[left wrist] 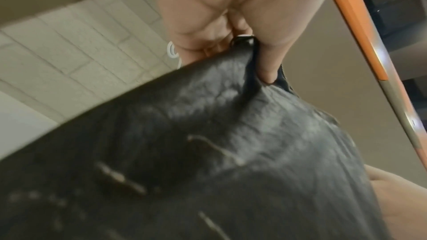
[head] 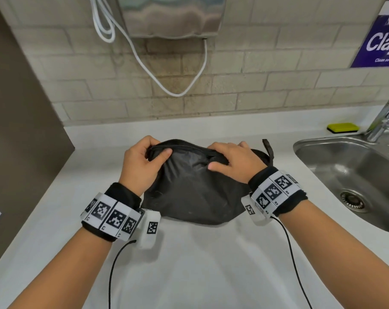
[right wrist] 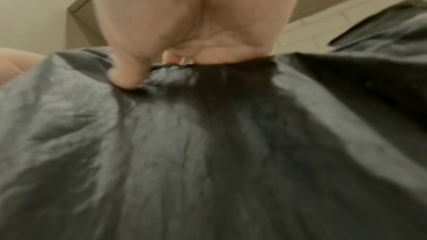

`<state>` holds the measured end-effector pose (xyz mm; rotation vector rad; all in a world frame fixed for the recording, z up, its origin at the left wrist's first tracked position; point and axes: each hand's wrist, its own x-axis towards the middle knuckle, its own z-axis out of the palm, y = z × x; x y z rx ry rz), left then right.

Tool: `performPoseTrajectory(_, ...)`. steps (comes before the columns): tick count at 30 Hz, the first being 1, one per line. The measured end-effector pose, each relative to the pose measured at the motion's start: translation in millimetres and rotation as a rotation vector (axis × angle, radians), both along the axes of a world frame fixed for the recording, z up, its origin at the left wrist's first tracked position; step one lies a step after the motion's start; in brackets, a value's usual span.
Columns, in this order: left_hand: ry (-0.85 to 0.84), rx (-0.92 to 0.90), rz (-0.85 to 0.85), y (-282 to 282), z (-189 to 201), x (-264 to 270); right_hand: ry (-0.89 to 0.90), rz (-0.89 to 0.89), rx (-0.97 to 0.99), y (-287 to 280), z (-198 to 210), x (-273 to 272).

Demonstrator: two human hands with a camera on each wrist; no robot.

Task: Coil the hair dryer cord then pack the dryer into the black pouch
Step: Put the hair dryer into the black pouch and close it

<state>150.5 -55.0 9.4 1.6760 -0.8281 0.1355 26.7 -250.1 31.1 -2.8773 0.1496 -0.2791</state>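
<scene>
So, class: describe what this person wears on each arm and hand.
Both hands, left hand and right hand, are bare, forearms unsleeved. Each wrist carries a black cuff under a white band of square black-and-white code tags, plus a white camera block. A thin black cable trails from each.

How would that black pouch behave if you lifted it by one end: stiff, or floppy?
Probably floppy: the black pouch is thin, wrinkled fabric that puckers where the left hand and right hand pinch its top edge. It bulges as if filled, so it may sag toward the heavier part. The slight sheen hints it could be a little slippery.
</scene>
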Motion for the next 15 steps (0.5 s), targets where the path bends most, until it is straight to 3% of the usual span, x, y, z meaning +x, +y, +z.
performPoseTrajectory(6, 0.075, -0.024, -0.027, 5.4, 6.5, 1.1, -0.195, 0.015, 0.245, -5.0, -1.6, 6.9)
performPoseTrajectory(11, -0.049, 0.046, 0.038, -0.6, 7.8, -10.4, -0.302, 0.088, 0.521, 19.1, 8.6, 8.8)
performPoseTrajectory(15, -0.144, 0.122, 0.083, -6.9, 10.5, -17.5, -0.360, 0.162, 0.464, 50.8, 15.4, 10.7)
